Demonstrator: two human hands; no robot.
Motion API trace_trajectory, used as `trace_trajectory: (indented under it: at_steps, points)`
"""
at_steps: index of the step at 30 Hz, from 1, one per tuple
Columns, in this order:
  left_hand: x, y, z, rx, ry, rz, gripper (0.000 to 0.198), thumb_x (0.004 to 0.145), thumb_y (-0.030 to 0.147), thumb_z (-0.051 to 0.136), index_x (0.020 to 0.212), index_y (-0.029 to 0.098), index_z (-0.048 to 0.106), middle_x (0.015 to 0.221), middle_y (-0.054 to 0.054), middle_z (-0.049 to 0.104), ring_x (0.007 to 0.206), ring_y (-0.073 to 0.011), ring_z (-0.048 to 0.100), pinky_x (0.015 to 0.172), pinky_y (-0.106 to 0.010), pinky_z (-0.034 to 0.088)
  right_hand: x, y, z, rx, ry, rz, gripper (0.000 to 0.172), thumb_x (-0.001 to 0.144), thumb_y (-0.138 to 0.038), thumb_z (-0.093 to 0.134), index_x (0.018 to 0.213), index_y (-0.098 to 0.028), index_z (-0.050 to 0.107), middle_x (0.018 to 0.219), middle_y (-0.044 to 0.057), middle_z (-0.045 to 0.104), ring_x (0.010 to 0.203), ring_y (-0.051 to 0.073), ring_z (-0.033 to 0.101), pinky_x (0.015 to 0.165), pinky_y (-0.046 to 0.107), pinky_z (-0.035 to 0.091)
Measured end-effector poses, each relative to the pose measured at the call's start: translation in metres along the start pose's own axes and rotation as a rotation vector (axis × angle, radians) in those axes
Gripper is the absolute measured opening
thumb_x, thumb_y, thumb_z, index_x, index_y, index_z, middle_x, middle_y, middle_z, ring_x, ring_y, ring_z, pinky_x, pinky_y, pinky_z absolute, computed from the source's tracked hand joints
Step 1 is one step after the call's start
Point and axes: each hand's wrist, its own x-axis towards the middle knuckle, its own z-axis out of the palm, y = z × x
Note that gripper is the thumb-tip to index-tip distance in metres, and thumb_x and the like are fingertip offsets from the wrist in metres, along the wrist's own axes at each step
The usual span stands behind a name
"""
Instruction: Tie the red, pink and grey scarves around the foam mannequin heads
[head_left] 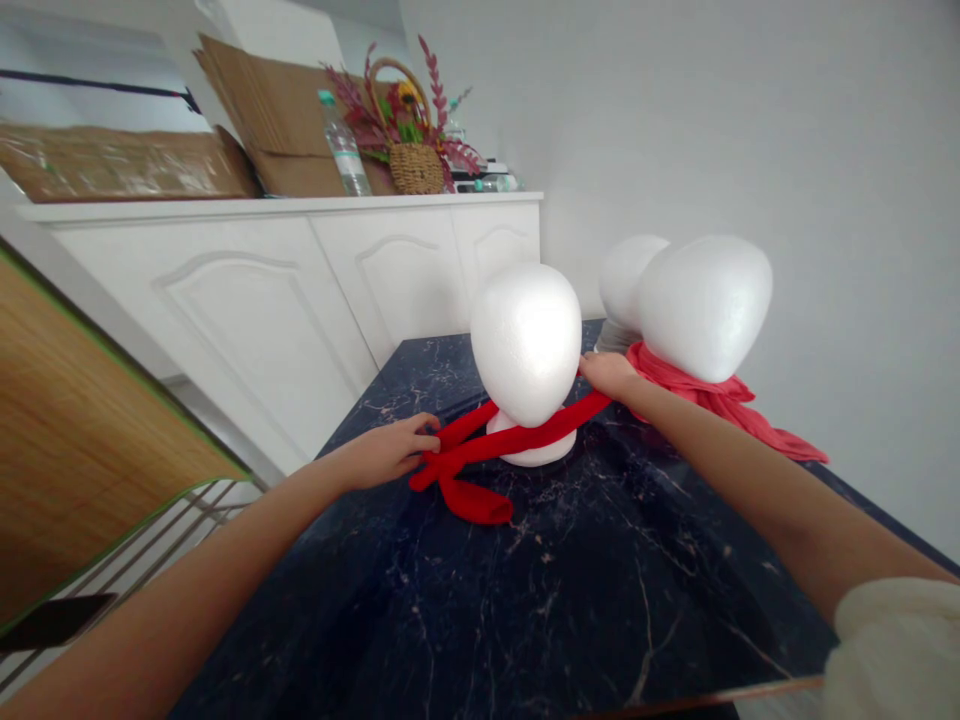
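A white foam mannequin head [527, 340] stands upright on the dark blue marbled table [577, 590]. Around its neck runs a red scarf [517, 440], pulled out wide to both sides, with a crossing and a loose end at the left. My left hand [394, 450] pinches the scarf near that crossing. To the right of the head, my right hand [609, 374] is closed on the scarf's other side; its fingertips are partly hidden.
At the right stand two more foam heads, a near one [705, 305] with a coral-red scarf [750, 415] and a farther one [626, 275]. White cabinets [247, 300] line the back, topped by cardboard, a bottle [345, 150] and a flower basket [416, 168]. A wooden chair [90, 430] stands left.
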Motion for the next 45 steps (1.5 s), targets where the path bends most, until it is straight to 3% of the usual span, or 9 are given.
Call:
trace_trajectory:
  at_steps: [4,13,20,25,28,32,36,41,45]
  points:
    - [0.003,-0.013,0.002,-0.042,-0.145,-0.089,0.028,0.089,0.015,0.041,0.104,0.022,0.063,0.110,-0.008,0.063,0.094,-0.0202,0.065,0.083,-0.029,0.048,-0.003,0.000,0.005,-0.104,-0.006,-0.077,0.038,0.097,-0.011,0.029,0.127,-0.008,0.051,0.112,0.025,0.062,0.103,0.034,0.064,0.078,0.043,0.052]
    - [0.007,-0.059,-0.002,0.243,-0.229,-0.364,0.034,0.087,0.016,0.044,0.108,0.023,0.070,0.098,-0.012,0.070,0.091,-0.0294,0.067,0.074,-0.032,0.047,-0.005,0.005,0.002,-0.124,0.032,-0.186,0.033,0.097,-0.013,0.034,0.121,-0.011,0.056,0.111,0.021,0.064,0.105,0.032,0.063,0.080,0.039,0.050]
    - [0.024,-0.060,0.006,0.152,-0.105,-0.420,0.033,0.083,0.015,0.044,0.103,0.017,0.070,0.102,-0.015,0.069,0.091,-0.0274,0.068,0.081,-0.035,0.050,0.005,0.007,-0.007,0.081,0.116,-0.038,0.031,0.098,-0.020,0.037,0.117,-0.010,0.058,0.110,0.022,0.067,0.101,0.031,0.066,0.079,0.038,0.049]
    - [0.035,-0.057,0.016,-0.011,0.011,-0.429,0.037,0.082,0.021,0.045,0.108,0.017,0.071,0.119,-0.012,0.067,0.114,-0.0265,0.061,0.101,-0.035,0.046,0.015,0.010,-0.014,0.373,0.197,0.137,0.031,0.096,-0.024,0.041,0.113,-0.010,0.062,0.114,0.020,0.068,0.107,0.030,0.064,0.089,0.037,0.047]
    - [0.044,-0.042,0.018,-0.132,0.154,-0.458,0.046,0.085,0.027,0.039,0.121,0.016,0.065,0.130,-0.009,0.061,0.131,-0.0264,0.048,0.111,-0.038,0.038,0.019,0.009,-0.018,0.608,0.217,0.246,0.032,0.094,-0.019,0.039,0.112,-0.009,0.064,0.113,0.016,0.069,0.105,0.026,0.064,0.088,0.033,0.049]
    - [0.061,0.004,0.023,-0.796,0.460,-0.396,0.058,0.080,0.031,0.051,0.136,0.018,0.051,0.140,-0.010,0.055,0.130,-0.0273,0.049,0.113,-0.045,0.037,0.015,-0.005,-0.015,0.961,0.107,0.331,0.039,0.093,-0.014,0.031,0.117,-0.006,0.061,0.091,0.014,0.073,0.081,0.021,0.068,0.071,0.031,0.054]
    - [0.093,0.053,0.032,-1.186,0.497,-0.272,0.068,0.073,0.034,0.071,0.136,0.022,0.050,0.143,-0.012,0.053,0.135,-0.0307,0.045,0.115,-0.052,0.031,0.001,-0.031,-0.006,1.238,-0.075,0.316,0.041,0.095,-0.017,0.026,0.111,-0.009,0.063,0.078,0.013,0.073,0.070,0.022,0.068,0.065,0.032,0.055]
    - [0.139,0.080,0.035,-1.017,0.701,-0.238,0.087,0.059,0.030,0.085,0.136,0.018,0.048,0.145,-0.015,0.049,0.138,-0.0333,0.040,0.118,-0.051,0.029,-0.018,-0.056,-0.001,1.457,-0.181,0.313,0.045,0.098,-0.027,0.022,0.114,-0.010,0.061,0.088,0.016,0.073,0.078,0.022,0.070,0.070,0.033,0.056]
    - [0.138,0.078,0.025,-0.836,0.731,-0.255,0.086,0.053,0.027,0.090,0.131,0.016,0.055,0.145,-0.014,0.050,0.142,-0.0354,0.033,0.123,-0.050,0.018,-0.028,-0.054,-0.012,1.574,-0.219,0.323,0.040,0.097,-0.026,0.026,0.116,-0.008,0.057,0.092,0.017,0.072,0.081,0.022,0.069,0.074,0.033,0.056]
